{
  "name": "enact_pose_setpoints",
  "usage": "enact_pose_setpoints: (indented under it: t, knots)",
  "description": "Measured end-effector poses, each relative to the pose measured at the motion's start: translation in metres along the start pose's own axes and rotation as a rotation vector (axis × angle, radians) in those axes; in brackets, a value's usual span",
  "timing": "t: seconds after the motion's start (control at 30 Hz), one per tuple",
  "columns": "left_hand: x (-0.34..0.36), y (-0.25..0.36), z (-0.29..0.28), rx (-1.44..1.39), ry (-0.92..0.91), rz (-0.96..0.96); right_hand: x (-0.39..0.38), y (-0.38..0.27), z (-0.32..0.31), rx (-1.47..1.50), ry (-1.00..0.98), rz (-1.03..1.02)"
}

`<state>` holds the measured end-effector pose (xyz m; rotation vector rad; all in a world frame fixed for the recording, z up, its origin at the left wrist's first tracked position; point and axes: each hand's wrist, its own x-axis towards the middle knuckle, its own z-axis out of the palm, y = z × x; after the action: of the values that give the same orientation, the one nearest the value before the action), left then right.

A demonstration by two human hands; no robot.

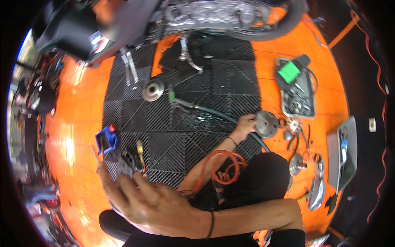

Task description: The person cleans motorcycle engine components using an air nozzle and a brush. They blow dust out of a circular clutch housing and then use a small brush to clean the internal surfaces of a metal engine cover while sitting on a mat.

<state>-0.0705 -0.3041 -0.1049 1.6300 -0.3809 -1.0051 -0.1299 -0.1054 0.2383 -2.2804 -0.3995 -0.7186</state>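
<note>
My left hand (245, 124) reaches away to the right, its fingers closed at the edge of a round grey metal disc with holes (267, 124). A dark green hose (220, 114) passes by that hand. Over the left forearm crosses my right arm, putting my right hand (148, 201) large and near at lower left. Its fingers are bent; a thin, blurred rod (96, 154) shows by the fingertip, and what the palm covers is hidden. Orange coiled hose (236, 166) loops over the left forearm. Beyond the right hand lie a yellow-handled brush (140, 150) and a blue holder (108, 140).
A scooter (210, 16) stands at the far side, above black ridged mats (168, 142). One round metal part (154, 90) lies on them. Right of me are a grey tray of parts (310, 113), a fan-like wheel (293, 124), more loose parts and a grey bin (352, 164).
</note>
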Motion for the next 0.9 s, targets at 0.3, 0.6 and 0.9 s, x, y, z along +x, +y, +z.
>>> enact_pose_setpoints:
  t: [0.3, 0.6, 0.9]
  knots:
    - [-0.037, 0.004, -0.189, 0.391, 0.952, 0.457, -0.009, 0.013, 0.005, 0.119, -0.313, 0.009]
    - [-0.060, -0.045, -0.402, 1.179, 0.904, -0.251, -0.004, 0.025, 0.022, 0.081, -0.348, 0.007]
    - [-0.053, -0.051, -0.411, 1.113, 1.087, -0.017, -0.006, 0.032, 0.040, 0.179, -0.405, 0.090]
